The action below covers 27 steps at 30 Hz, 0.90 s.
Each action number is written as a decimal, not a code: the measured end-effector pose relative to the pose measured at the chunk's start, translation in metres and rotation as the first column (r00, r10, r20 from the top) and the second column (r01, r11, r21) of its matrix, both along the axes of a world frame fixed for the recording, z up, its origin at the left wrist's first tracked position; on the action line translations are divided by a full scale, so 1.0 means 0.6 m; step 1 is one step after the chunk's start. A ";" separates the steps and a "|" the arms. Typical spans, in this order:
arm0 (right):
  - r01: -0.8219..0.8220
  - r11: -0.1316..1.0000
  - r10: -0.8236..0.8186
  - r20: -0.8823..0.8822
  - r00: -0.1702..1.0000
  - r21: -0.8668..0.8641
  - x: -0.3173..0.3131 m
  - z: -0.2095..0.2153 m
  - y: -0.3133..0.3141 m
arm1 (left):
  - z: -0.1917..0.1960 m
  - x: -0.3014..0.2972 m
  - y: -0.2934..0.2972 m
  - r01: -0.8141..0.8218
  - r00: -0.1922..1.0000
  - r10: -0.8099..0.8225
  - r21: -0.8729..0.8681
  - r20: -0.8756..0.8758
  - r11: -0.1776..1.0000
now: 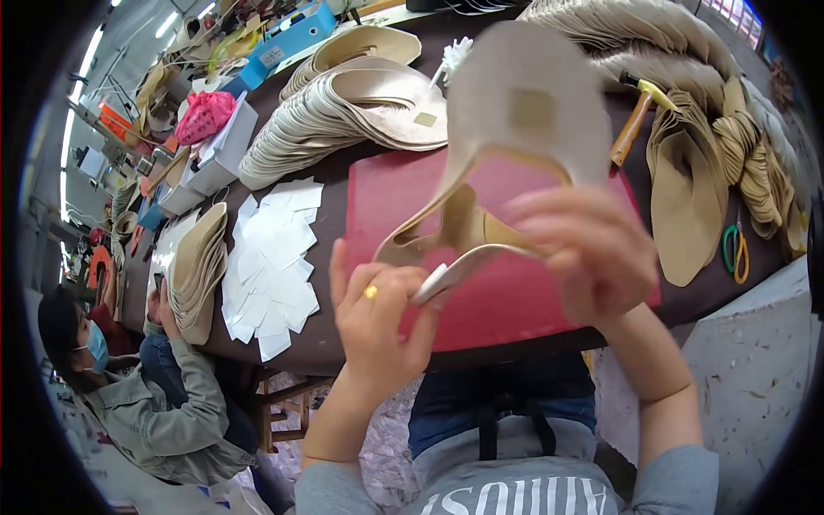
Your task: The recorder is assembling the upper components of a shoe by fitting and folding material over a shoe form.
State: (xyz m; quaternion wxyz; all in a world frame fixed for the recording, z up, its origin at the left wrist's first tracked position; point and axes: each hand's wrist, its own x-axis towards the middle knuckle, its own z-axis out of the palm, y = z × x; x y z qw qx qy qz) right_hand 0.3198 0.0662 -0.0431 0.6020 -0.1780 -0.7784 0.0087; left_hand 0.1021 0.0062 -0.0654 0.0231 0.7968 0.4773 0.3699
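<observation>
A beige shoe upper (489, 94) with a small square patch is held up over the red mat (369, 184), its curved straps hanging toward me. My left hand (378, 313) pinches the lower strap edge between thumb and fingers; a yellow ring-like band shows on one finger. My right hand (592, 257) is closed at the right end of the same strap, with its fingers blurred by motion. Behind the held piece, on the left, lies a fanned stack of similar uppers (300, 133), the top one bearing a like patch.
White paper pieces (270, 257) lie left of the mat. On the right are a hammer (633, 129), brown cut pieces (687, 206) and green-orange scissors (736, 251). More stacked uppers (652, 34) line the back. A masked co-worker (163, 403) sits at the left beside another stack (197, 275).
</observation>
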 end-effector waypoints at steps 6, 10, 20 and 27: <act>0.086 0.697 -0.190 -0.068 0.979 -0.712 0.001 -0.054 -0.039 | -0.016 0.031 0.013 0.402 0.166 0.152 -0.208 0.974 0.891; 0.062 0.728 -0.077 0.009 0.997 -0.683 -0.004 -0.052 -0.032 | -0.032 0.069 0.008 0.471 0.123 0.100 -0.147 0.987 0.870; 0.560 0.726 -0.285 0.566 0.773 -0.400 0.047 -0.059 0.006 | -0.072 0.051 -0.034 0.576 -0.114 0.188 -0.090 0.975 0.813; 0.411 0.305 -0.210 0.360 0.909 -0.859 0.227 -0.032 0.112 | -0.103 -0.094 0.030 0.681 -0.039 0.424 -0.286 0.905 0.674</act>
